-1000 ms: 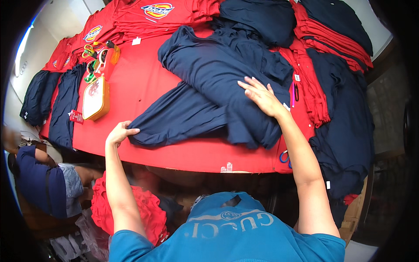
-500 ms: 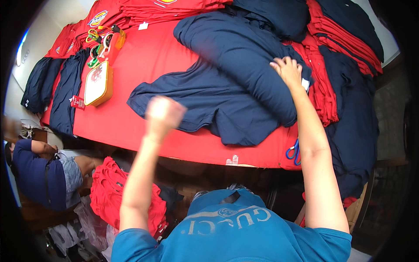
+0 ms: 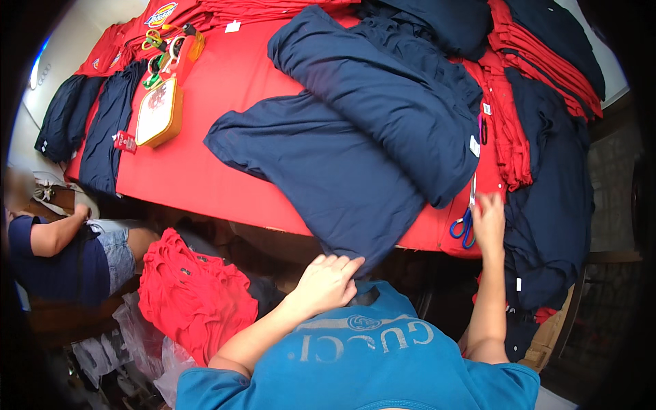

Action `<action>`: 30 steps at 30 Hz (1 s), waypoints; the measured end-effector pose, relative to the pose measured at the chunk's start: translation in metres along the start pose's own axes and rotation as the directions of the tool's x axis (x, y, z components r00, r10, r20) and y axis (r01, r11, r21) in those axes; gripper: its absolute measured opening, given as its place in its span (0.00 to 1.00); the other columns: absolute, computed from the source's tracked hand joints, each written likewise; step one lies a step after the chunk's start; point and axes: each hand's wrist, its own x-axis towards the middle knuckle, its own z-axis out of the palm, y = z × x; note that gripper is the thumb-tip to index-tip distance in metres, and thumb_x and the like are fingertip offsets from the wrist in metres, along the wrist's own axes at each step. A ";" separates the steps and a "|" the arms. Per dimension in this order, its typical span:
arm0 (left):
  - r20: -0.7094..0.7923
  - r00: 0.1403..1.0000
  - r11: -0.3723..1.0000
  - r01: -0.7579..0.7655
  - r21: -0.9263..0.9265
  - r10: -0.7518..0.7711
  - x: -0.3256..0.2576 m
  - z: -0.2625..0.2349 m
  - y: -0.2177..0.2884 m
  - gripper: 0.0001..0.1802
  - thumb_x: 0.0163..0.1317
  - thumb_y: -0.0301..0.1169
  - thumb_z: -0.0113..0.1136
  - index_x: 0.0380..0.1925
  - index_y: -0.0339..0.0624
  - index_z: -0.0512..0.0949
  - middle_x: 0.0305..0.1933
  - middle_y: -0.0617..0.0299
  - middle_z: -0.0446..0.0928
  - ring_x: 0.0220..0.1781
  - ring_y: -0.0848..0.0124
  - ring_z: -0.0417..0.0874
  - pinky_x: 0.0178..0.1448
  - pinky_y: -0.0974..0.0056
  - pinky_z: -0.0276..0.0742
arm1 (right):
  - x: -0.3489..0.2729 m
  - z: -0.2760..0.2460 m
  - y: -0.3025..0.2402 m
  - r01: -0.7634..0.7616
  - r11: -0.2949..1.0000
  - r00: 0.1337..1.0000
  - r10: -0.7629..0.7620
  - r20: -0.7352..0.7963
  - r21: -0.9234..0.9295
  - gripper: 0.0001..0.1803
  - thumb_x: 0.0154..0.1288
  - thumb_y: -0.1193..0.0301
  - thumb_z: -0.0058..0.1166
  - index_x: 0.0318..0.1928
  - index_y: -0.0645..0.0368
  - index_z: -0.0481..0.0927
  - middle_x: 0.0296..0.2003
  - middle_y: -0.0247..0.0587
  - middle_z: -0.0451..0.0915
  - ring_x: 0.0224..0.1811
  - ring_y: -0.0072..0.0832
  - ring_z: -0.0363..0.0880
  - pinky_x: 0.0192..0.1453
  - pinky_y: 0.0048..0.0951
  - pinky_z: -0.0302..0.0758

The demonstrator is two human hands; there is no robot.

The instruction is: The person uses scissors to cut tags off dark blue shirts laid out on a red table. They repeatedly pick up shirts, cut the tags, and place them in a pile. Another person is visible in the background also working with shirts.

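My left hand point(image 3: 324, 283) pinches the lower corner of a navy shirt point(image 3: 328, 171), and that corner is drawn over the table's front edge toward me. Behind it, a thick folded bulk of navy cloth point(image 3: 383, 102) lies slantwise, a white label at its right end. Just right of the scissors point(image 3: 464, 231), my right hand point(image 3: 489, 222) hovers low with its fingertips drawn together. Whether anything is between those fingertips is hidden. The scissors have blue handles and lie with their blades pointing away from me.
A yellow-edged box point(image 3: 158, 116) and a tool holder point(image 3: 179, 58) stand at the table's left. Stacked red shirts point(image 3: 502, 116) and navy garments point(image 3: 553, 171) border the right. A red cloth pile point(image 3: 195, 294) is below left, near another person point(image 3: 61, 253).
My left hand has come down toward me, and the shirt's lower corner now hangs over the edge. My right hand has left the folded cloth and dropped beside the scissors.
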 end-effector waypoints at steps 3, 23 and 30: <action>0.081 0.913 0.847 0.402 -0.347 -0.401 -0.019 0.021 -0.017 0.18 0.57 0.32 0.65 0.46 0.37 0.78 0.33 0.59 0.78 0.35 0.67 0.80 0.45 0.62 0.77 | -0.062 0.025 0.001 -0.203 0.978 0.978 0.205 0.027 -0.053 0.20 0.66 0.65 0.58 0.58 0.55 0.77 0.41 0.47 0.70 0.46 0.45 0.74 0.51 0.45 0.72; 0.175 0.601 0.012 0.295 -0.956 -0.780 -0.042 0.097 -0.003 0.17 0.63 0.32 0.67 0.50 0.42 0.76 0.47 0.64 0.82 0.44 0.77 0.81 0.46 0.70 0.75 | 0.029 0.070 -0.087 0.174 0.654 0.968 0.025 -0.251 0.736 0.17 0.57 0.73 0.67 0.46 0.66 0.80 0.36 0.43 0.81 0.37 0.38 0.82 0.45 0.35 0.78; -0.013 0.589 0.088 0.098 -0.991 -0.808 -0.052 0.113 0.013 0.11 0.69 0.33 0.60 0.47 0.42 0.74 0.46 0.59 0.82 0.43 0.75 0.82 0.47 0.67 0.78 | 0.024 0.075 -0.044 -0.250 -0.344 0.959 0.039 0.280 0.905 0.07 0.65 0.78 0.58 0.43 0.61 0.78 0.39 0.39 0.83 0.40 0.26 0.82 0.47 0.27 0.78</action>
